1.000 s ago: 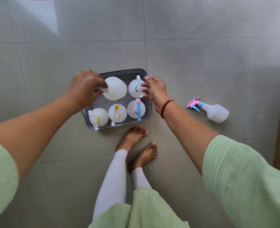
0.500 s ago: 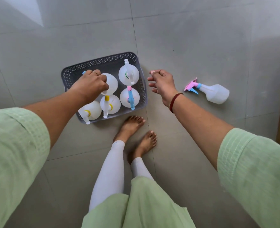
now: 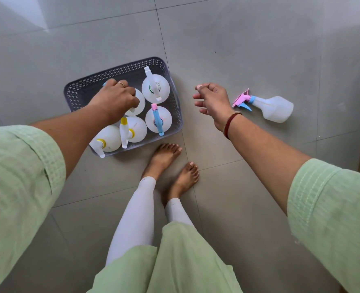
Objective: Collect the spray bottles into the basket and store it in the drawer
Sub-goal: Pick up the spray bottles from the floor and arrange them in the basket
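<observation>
No readable text anywhere (bottles and basket are unlabelled).

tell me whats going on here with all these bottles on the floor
A person stands barefoot over a grey basket on the tiled floor, packing spray bottles into it. Five bottles stand upright inside, and the left hand grips the top of one of them in the middle of the basket. The right hand is empty, fingers loosely curled, off to the basket's right. One last bottle with a pink and blue trigger lies on its side on the floor just beyond that hand.
</observation>
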Action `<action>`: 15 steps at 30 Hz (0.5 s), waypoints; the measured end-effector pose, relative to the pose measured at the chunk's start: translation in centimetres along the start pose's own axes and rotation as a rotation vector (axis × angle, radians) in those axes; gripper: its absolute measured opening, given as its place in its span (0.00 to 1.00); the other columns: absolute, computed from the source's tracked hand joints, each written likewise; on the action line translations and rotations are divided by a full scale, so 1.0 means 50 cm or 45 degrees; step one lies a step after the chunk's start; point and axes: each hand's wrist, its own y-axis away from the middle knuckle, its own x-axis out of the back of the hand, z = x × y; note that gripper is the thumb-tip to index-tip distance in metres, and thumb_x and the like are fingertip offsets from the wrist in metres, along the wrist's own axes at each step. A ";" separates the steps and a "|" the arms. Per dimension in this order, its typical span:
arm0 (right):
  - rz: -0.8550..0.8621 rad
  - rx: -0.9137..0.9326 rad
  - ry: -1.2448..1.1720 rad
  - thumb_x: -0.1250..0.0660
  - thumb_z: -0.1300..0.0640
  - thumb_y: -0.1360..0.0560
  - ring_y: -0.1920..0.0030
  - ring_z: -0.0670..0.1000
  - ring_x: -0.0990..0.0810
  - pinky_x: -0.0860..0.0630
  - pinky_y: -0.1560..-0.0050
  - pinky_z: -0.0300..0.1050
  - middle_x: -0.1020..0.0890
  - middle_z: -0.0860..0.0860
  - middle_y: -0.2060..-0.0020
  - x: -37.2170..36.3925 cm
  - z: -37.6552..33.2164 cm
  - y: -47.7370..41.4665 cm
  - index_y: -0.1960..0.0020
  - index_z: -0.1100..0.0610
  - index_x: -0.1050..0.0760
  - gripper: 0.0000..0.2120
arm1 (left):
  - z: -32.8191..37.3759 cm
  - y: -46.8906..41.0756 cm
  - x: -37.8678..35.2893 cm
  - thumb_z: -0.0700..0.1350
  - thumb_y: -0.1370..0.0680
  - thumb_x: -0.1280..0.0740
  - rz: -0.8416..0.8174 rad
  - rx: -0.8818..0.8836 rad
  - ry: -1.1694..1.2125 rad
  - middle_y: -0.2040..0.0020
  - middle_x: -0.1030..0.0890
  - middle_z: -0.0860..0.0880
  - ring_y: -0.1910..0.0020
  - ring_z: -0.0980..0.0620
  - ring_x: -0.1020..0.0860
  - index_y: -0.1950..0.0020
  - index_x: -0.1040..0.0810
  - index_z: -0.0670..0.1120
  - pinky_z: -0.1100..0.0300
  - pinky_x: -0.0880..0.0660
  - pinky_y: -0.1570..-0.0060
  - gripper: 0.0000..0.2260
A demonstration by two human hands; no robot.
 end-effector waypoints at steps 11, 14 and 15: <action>0.126 0.013 -0.089 0.40 0.55 0.21 0.62 0.47 0.26 0.29 0.62 0.39 0.22 0.49 0.60 0.070 0.013 -0.010 0.59 0.50 0.29 0.08 | 0.026 0.003 0.141 0.36 0.35 0.36 0.667 -0.173 0.026 0.50 0.17 0.45 0.55 0.40 0.20 0.46 0.20 0.46 0.51 0.39 0.53 0.19; 0.237 0.016 -0.152 0.39 0.56 0.22 0.60 0.49 0.26 0.29 0.57 0.42 0.21 0.51 0.58 0.105 0.024 -0.018 0.61 0.50 0.29 0.09 | 0.058 -0.056 0.196 0.41 0.31 0.37 0.703 -0.151 0.120 0.42 0.20 0.45 0.45 0.39 0.22 0.39 0.24 0.46 0.51 0.40 0.45 0.20; 0.283 0.018 -0.169 0.39 0.56 0.22 0.59 0.49 0.26 0.29 0.57 0.41 0.21 0.52 0.56 0.121 0.033 -0.021 0.59 0.52 0.28 0.07 | 0.078 -0.080 0.211 0.42 0.30 0.37 0.669 -0.160 0.155 0.39 0.22 0.44 0.40 0.39 0.25 0.37 0.26 0.46 0.50 0.40 0.41 0.21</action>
